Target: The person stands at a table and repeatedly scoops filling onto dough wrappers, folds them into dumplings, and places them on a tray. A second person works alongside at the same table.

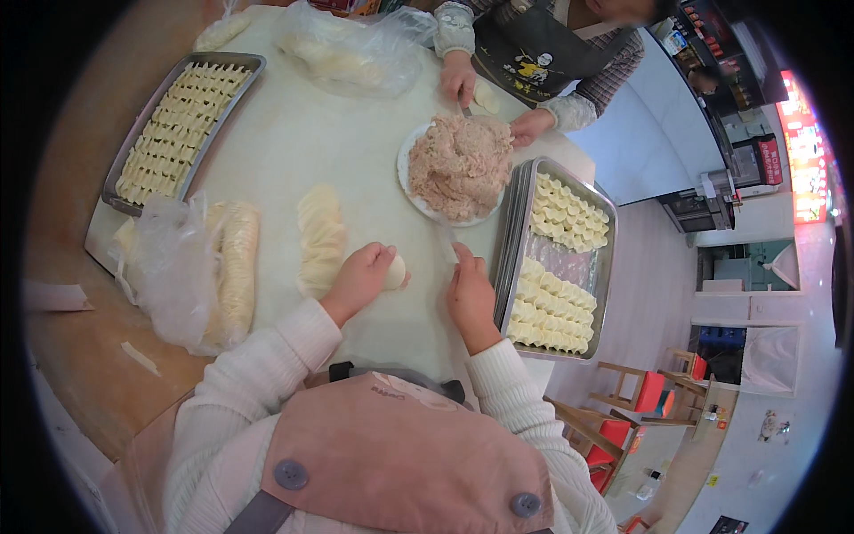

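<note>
My left hand (360, 279) holds a round dough wrapper (396, 272) folded against its fingers. In my right hand (472, 294) is a thin, pale filling spatula (447, 241), its tip by the near rim of a white plate (404, 170). A big mound of minced meat filling (460, 167) covers that plate. Left of my left hand, a fanned row of wrappers (320, 233) lies on the white tabletop (280, 133). Close to my right hand is a metal tray (567, 257), atop a stack of trays, with rows of folded dumplings (554, 307) at both ends.
Across the table, a co-worker's hands (459, 80) are at the filling, one gripping a tool. A second metal tray (230, 127) of dumplings stands at the left. Plastic bags (177, 267) hold stacked wrappers; another bag (353, 50) lies at the back. Red-seated chairs (647, 392) stand beyond.
</note>
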Demonstrator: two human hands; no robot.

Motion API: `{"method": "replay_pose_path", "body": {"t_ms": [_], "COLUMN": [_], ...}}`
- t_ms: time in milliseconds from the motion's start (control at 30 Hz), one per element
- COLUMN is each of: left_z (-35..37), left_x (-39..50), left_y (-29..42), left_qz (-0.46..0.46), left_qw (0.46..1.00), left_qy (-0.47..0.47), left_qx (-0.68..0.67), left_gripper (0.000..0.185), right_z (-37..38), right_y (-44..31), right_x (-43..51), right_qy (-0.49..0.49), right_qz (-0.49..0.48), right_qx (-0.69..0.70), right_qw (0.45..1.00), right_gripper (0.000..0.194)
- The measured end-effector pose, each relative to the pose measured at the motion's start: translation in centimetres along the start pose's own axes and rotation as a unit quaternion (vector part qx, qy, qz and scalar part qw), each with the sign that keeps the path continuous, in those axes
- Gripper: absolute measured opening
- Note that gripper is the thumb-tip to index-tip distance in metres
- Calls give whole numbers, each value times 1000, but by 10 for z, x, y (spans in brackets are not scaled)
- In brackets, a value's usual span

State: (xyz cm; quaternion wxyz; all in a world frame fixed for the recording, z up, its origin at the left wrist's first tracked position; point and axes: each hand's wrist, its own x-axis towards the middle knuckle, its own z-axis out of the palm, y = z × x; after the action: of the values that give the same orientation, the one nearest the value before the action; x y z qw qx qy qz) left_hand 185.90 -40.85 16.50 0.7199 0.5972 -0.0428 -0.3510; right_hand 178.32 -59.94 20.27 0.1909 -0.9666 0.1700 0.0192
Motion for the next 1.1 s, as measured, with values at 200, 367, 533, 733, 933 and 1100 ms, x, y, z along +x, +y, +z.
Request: {"method": "replay_pose_path", "body": {"t_ms": [200,367,533,733,933,1100], "left_z": [15,27,37,39,39,38], "left_x": [58,105,123,123,126,127], "left_y": [-14,-13,-9,-2,3,7], "left_qz": [-111,-126,-100,-107,-107,-125], "left_qw": [950,920,905,879,873,871], "left_qy": [-8,73,88,150,147,159], "left_qx": [-293,-364,-403,-439,-452,-448], "left_gripper": [31,31,31,33,33,33], "right_z": [-9,10,19,4,8,19], "right_y": [3,13,12,4,13,5], "right_x": [5,15,28,7,30,32], "right_qy": [44,54,52,12,68,32], "right_qz": [-11,-14,-70,-85,-70,-90], "right_qx": [-40,12,104,65,43,85], "right_qw": [998,998,991,994,994,992], "right_gripper": [47,42,42,42,43,43]}}
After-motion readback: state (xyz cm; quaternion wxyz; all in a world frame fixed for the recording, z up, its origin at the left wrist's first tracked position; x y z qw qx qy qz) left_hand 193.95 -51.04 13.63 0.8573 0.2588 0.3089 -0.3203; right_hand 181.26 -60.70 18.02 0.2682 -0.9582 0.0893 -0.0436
